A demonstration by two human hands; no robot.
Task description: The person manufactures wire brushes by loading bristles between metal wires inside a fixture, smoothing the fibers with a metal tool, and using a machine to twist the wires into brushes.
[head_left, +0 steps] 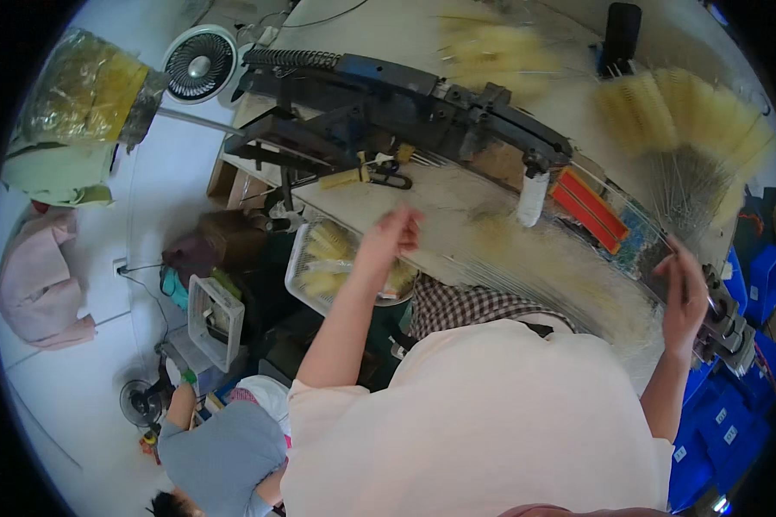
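Note:
My left hand point(391, 234) hovers beside the front edge of the table, above a white basket point(295, 274) of yellow bristle brushes. Its fingers are loosely curled and slightly blurred, with nothing visible in them. At the right, my right hand point(686, 289) pinches the end of a thin metal wire point(616, 191) between thumb and forefinger. The wire runs back toward the end of a long black metal machine point(388, 90). Under it lies an orange-red block point(590, 209), next to a white cylinder point(533, 198) hanging from the machine.
Piles of yellow brushes with wire stems point(664, 121) lie at the far right. Loose wires point(509, 280) lie along the near table edge. A metal fixture point(729, 332) and blue bins point(720, 431) are beside my right arm. Another person point(224, 457) works at the lower left.

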